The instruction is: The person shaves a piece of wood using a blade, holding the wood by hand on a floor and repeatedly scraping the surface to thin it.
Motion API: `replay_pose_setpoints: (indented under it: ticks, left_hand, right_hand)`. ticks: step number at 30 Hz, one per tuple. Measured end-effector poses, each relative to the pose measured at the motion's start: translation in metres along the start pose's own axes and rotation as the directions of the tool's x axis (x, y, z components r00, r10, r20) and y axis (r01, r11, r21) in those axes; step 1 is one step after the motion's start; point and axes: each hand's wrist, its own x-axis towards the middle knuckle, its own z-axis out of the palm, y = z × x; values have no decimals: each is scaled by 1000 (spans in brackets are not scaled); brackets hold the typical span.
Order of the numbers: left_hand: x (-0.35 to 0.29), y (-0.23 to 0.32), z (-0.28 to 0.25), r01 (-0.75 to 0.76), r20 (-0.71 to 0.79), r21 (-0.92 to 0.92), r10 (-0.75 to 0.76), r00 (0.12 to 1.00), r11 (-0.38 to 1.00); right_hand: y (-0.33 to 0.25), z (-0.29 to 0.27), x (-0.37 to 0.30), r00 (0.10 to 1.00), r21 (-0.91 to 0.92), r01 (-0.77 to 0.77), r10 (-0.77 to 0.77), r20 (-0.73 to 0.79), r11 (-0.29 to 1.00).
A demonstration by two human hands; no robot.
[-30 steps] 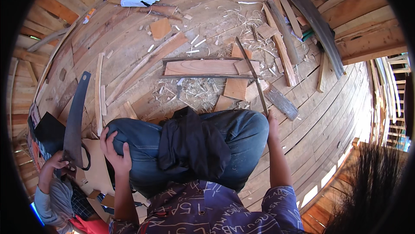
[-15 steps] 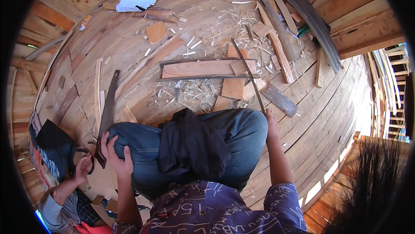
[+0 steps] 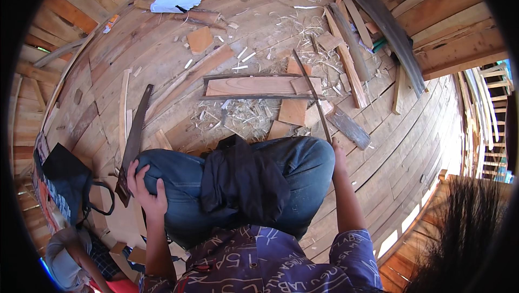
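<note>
My left hand (image 3: pixel 146 191) rests on my left knee with its fingers spread, holding nothing. Beside it lies a handsaw (image 3: pixel 138 130), its dark toothed blade pointing away across the floor. At the outside of my right knee, my right hand (image 3: pixel 338 156) is closed around the near end of a long narrow machete-like blade (image 3: pixel 308 84). The grip itself is hidden in my fingers. The far part of the blade crosses over the right end of a pale wooden board (image 3: pixel 248 86) that lies on a darker, rough-edged piece. Square wood blocks (image 3: pixel 292 111) lie beneath and beside it.
Shavings (image 3: pixel 238 114) and offcuts litter the plank floor. Long timbers (image 3: pixel 346 57) lie at the far right, with a dark curved slab (image 3: pixel 386 33) beside them. A white bag (image 3: pixel 174 3) is at the far left. Another person (image 3: pixel 73 260) sits at my lower left near a black bag (image 3: pixel 67 171).
The other person's hand has drawn back from the black bag's strap, and their arm is lowered. My view has shifted slightly; both my hands and the blade hold their places.
</note>
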Motion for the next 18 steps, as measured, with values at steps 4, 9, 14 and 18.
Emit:
replay_pose_setpoints:
  ticks: [4, 9, 14, 18]
  left_hand:
    - [-1, -1, 0, 17, -12, -30, -18, 1000, 999]
    - [1, 4, -3, 24, -15, -30, -25, 1000, 999]
    - [3, 6, -6, -1, -32, -27, 0, 999, 1000]
    - [7, 11, -8, 16, -40, 1, -16, 999, 1000]
  right_hand:
    - [-2, 1, 8, 1000, -6, -8, 8, -4, 1000]
    - [0, -7, 4, 999, -63, 20, -23, -37, 998]
    - [-17, -42, -5, 950, -13, 210, -207, -234, 978]
    - [-64, -79, -24, 904, 45, 338, -311, -295, 940]
